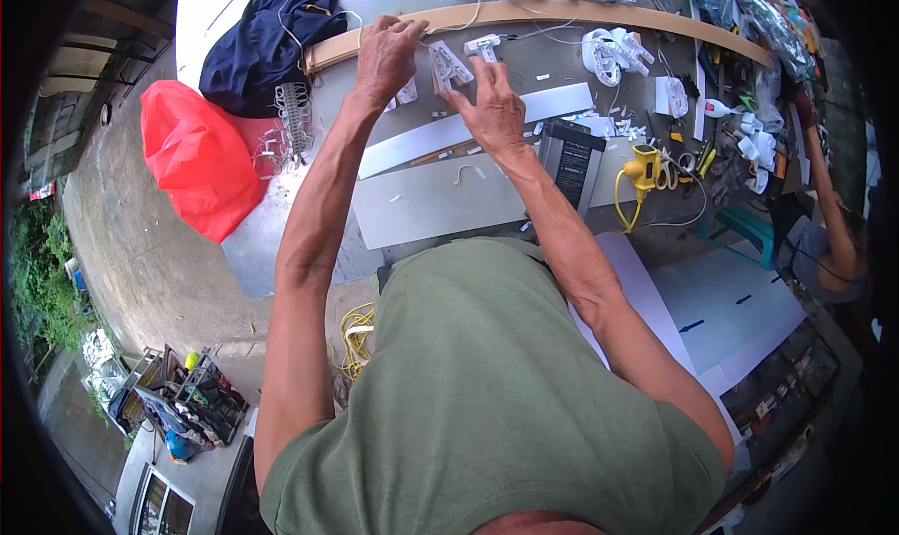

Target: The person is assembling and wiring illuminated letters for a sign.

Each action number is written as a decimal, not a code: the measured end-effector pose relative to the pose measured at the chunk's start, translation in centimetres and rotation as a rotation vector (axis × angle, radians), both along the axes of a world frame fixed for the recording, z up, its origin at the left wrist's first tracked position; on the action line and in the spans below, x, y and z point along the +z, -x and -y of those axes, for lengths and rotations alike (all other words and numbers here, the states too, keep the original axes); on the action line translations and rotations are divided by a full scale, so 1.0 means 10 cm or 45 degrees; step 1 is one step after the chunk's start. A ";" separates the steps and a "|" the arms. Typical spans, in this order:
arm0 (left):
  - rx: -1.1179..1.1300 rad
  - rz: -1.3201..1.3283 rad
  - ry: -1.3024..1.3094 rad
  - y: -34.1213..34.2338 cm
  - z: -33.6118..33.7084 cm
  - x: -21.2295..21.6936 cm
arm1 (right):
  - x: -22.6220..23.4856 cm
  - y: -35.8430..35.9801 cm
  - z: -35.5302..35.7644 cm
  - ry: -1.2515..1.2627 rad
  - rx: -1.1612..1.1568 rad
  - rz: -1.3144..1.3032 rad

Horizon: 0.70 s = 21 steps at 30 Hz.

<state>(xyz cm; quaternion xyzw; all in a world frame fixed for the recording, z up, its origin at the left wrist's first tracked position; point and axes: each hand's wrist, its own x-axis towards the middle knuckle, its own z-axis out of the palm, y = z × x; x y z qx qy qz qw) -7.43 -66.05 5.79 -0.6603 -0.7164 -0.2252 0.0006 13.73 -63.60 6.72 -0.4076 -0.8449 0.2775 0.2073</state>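
Red plastic bag (201,156), crumpled, glossy, at the bench's left edge. Dark blue cloth (272,34), bunched beside it. Left hand (384,58): fingers curled down, pressing the long curved wooden strip (562,13), apparently steadying it. White letter-shaped piece (448,65), flat on the grey bench between both hands. Right hand (492,109): fingers spread, fingertips touching that piece. Yellow tool (644,168), farther right.

Both bare arms stretch far forward. The left hand (384,58) lies palm down, fingers curled; the right hand (492,109) beside it spreads its fingers, palm down.
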 end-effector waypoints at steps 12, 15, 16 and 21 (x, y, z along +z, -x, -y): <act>0.231 1.013 0.132 -1.11 0.84 0.34 | -0.12 -1.52 -1.10 -0.304 -0.637 0.176; 0.092 1.016 0.214 -1.36 0.89 0.32 | -0.22 -1.53 -1.28 -0.365 -0.545 0.240; 0.036 1.041 0.173 -1.43 0.89 0.32 | -0.24 -1.51 -1.33 -0.365 -0.545 0.234; -0.051 1.030 0.342 -1.56 0.96 0.33 | -0.27 -1.44 -1.43 -0.154 -0.560 0.342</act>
